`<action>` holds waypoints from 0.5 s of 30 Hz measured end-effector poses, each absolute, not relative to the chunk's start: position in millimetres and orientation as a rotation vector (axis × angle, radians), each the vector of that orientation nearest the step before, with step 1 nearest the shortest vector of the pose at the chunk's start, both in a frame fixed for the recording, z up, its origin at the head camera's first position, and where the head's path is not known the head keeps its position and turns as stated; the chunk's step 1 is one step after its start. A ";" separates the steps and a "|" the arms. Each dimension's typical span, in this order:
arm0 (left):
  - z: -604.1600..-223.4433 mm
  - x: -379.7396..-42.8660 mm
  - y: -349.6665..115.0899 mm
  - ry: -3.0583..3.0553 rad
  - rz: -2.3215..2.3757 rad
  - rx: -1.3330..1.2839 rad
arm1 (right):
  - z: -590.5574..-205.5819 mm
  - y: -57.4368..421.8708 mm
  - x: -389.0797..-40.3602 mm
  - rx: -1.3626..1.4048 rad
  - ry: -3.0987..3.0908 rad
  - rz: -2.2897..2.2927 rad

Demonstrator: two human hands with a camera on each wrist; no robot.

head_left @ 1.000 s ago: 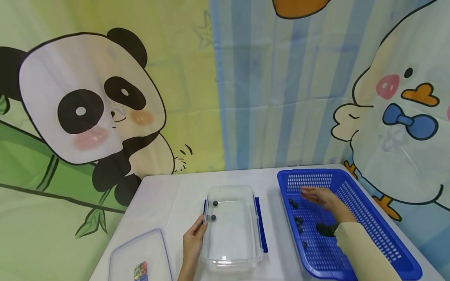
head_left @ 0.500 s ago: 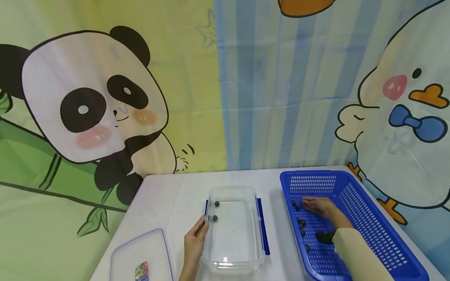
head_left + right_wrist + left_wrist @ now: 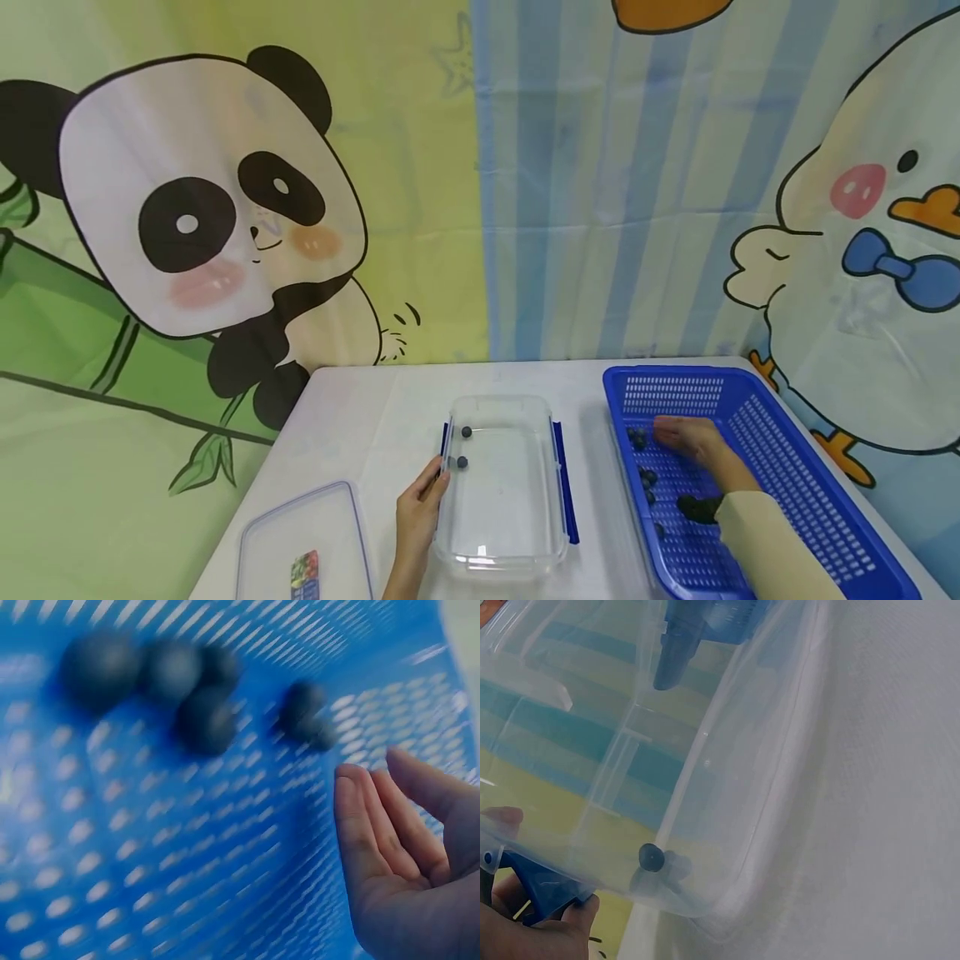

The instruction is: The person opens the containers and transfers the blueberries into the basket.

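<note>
My left hand grips the left side of a clear plastic food container on the table. In the left wrist view, the thumb and fingers hold its blue side latch. Two blueberries lie inside at the container's left. My right hand is inside a blue slotted basket, fingers fairly straight. In the right wrist view a gap shows between thumb and fingertips, with nothing held. Just beyond the fingertips are a pair of blueberries, and several more lie along the basket wall.
A clear lid with a coloured label lies at the table's front left. The white table ends at a cartoon-print curtain behind. A dark object shows by my right cuff inside the basket.
My right hand has come down and nearer inside the basket, beside the far blueberries. The left hand keeps its hold on the container. The head view has shifted slightly.
</note>
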State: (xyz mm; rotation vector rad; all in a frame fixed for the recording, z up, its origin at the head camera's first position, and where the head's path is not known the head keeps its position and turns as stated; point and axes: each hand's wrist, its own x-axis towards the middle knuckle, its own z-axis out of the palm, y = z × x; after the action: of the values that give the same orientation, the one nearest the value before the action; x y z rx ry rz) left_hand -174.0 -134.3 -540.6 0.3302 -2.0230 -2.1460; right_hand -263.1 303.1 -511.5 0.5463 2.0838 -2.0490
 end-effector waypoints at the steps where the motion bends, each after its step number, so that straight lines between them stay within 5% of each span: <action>1: -540.4 -173.9 -134.5 -2.025 -2.149 0.330 | -505.6 300.3 -262.3 0.543 2.057 -2.097; 15: -543.0 -176.2 -132.8 -2.020 -2.126 0.341 | -404.1 152.5 -266.4 -0.102 2.043 -2.208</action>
State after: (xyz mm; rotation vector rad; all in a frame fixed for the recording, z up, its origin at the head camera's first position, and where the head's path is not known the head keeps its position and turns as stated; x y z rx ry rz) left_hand -176.2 -132.8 -543.0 0.3409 -2.0197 -2.1259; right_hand -266.4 152.5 -404.1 -0.1021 2.0432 -2.2081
